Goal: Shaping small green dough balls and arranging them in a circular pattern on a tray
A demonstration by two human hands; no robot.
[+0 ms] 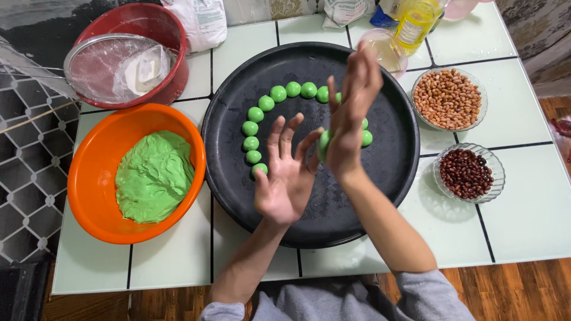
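Above a round black tray (380, 172), my left hand (285, 172) and my right hand (351, 113) hold a green dough ball (325, 140) pressed between them, palms facing each other and fingers spread. Several small green dough balls (262, 119) lie in an arc on the tray's far and left side, and one more green ball (367, 138) sits just right of my right wrist. An orange bowl (95, 154) with green dough (153, 175) stands left of the tray.
A red bowl (169, 30) with a metal sieve (113, 65) of flour stands at back left. Glass dishes of peanuts (448, 98) and dark red beans (466, 173) stand right of the tray. An oil bottle (416, 21), a small cup (386, 50) and bags stand at the back.
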